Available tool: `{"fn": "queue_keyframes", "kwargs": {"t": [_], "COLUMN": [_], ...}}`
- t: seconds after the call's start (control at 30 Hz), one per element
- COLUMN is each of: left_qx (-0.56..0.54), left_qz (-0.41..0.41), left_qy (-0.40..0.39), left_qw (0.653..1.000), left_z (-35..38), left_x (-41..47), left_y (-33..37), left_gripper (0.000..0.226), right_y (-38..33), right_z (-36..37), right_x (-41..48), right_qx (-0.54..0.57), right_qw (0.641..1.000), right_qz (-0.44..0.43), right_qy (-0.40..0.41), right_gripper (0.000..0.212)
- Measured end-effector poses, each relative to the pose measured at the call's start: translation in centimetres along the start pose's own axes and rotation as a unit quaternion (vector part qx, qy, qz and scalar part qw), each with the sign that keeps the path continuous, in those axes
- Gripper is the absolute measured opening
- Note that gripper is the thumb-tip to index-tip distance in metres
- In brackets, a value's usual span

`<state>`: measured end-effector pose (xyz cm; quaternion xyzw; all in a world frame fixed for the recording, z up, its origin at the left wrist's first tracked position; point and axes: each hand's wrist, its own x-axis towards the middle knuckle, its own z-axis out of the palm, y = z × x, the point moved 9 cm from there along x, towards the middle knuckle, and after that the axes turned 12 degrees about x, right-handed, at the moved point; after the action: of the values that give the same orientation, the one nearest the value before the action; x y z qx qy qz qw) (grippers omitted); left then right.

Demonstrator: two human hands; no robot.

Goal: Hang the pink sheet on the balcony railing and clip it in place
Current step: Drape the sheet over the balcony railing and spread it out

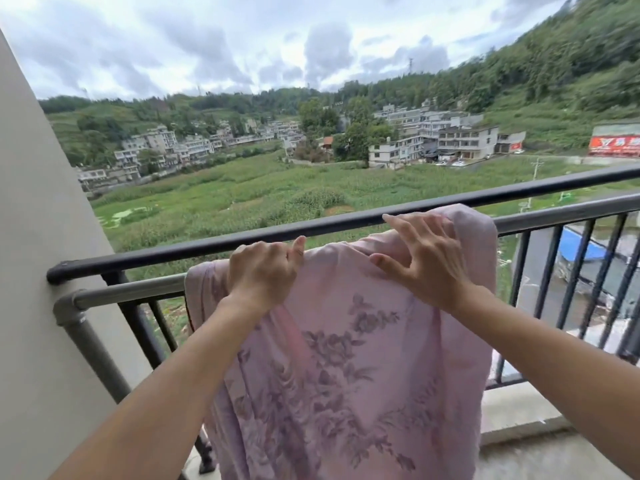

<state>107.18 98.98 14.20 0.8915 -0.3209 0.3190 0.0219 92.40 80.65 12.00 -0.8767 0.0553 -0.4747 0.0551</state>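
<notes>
The pink sheet, printed with purple flowers, hangs bunched over the inner grey rail of the balcony railing and drapes down toward me. My left hand is closed on the sheet's top edge at the left. My right hand rests on the sheet's top fold farther right, fingers spread and thumb pressed against the cloth. Just beyond both hands runs the black top rail. No clip is visible.
A beige wall closes the left side, where both rails are fixed. Black vertical bars run under the rails to the right. A concrete ledge lies at the railing's foot. Beyond are fields, houses and a hillside.
</notes>
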Motion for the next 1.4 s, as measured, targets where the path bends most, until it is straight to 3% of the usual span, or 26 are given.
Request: {"fn": "queue_keyframes", "kwargs": {"t": [0.07, 0.17, 0.3, 0.43, 0.57, 0.67, 0.77, 0.83, 0.9, 0.97, 1.0, 1.03, 1.1, 1.17, 1.3, 1.4], "left_qx": [0.038, 0.04, 0.029, 0.008, -0.068, -0.067, -0.074, -0.065, -0.047, -0.036, -0.031, -0.027, -0.023, -0.023, -0.035, -0.036], "left_qz": [-0.003, -0.011, 0.0, 0.008, 0.002, -0.007, -0.034, -0.046, -0.053, -0.063, -0.069, -0.072, -0.071, -0.065, -0.053, -0.042], "left_qy": [0.044, 0.024, 0.039, 0.06, 0.056, 0.037, 0.019, 0.022, 0.042, 0.057, 0.061, 0.065, 0.075, 0.087, 0.092, 0.084], "left_qw": [0.998, 0.999, 0.999, 0.998, 0.996, 0.997, 0.996, 0.997, 0.997, 0.996, 0.995, 0.995, 0.994, 0.994, 0.994, 0.995], "left_z": [-0.5, -0.2, -0.1, -0.4, -0.9, -0.8, -0.2, -0.1, -0.2, -0.3, -0.3, -0.3, -0.5, -0.9, -1.3, -1.3], "left_x": [-0.5, -0.2, -0.4, -0.3, -0.7, -0.6, -0.1, 0.1, 0.0, 0.0, 0.0, 0.0, -0.1, -0.2, -0.5, -0.7], "left_y": [0.5, 0.3, 0.3, 0.1, -1.0, -0.7, -1.1, -1.3, -1.2, -1.0, -0.9, -0.8, -0.6, -0.5, -0.4, -0.3], "left_gripper": [0.063, 0.064, 0.065, 0.073, 0.062, 0.056, 0.056, 0.054, 0.054, 0.053, 0.053, 0.052, 0.051, 0.051, 0.053, 0.055], "right_y": [1.6, 3.0, 3.9, 1.9, 2.8, 6.4, 7.5, 6.7, 6.0, 5.4, 4.6, 3.8, 2.2, 1.9, 1.9, 3.4], "right_z": [-1.6, -3.3, -5.4, -4.7, -1.4, 4.4, 11.5, 10.9, 7.7, 2.1, -0.5, -1.9, -1.8, -1.0, -3.5, -5.4], "right_x": [-2.1, -1.4, 4.3, 12.4, 17.7, 16.2, 10.5, 8.3, 8.9, 8.8, 7.5, 5.6, 1.3, -2.1, -1.6, 1.7], "right_qx": [-0.029, -0.013, 0.079, 0.048, 0.004, 0.022, 0.004, -0.015, 0.024, 0.057, 0.073, 0.08, 0.04, -0.034, 0.007, 0.071], "right_qw": [0.998, 0.996, 0.993, 0.995, 0.988, 0.962, 0.884, 0.854, 0.904, 0.965, 0.975, 0.98, 0.991, 0.997, 0.997, 0.99], "right_qz": [-0.017, -0.049, 0.027, 0.053, 0.152, 0.257, 0.281, 0.267, 0.255, 0.229, 0.208, 0.184, 0.126, 0.069, 0.018, 0.09], "right_qy": [0.049, 0.071, 0.089, 0.071, 0.022, -0.09, -0.374, -0.446, -0.343, -0.114, -0.025, 0.013, -0.014, -0.011, 0.078, 0.079], "right_gripper": [0.052, 0.033, 0.02, 0.023, 0.028, 0.025, 0.031, 0.033, 0.025, 0.027, 0.032, 0.039, 0.059, 0.064, 0.031, 0.022]}}
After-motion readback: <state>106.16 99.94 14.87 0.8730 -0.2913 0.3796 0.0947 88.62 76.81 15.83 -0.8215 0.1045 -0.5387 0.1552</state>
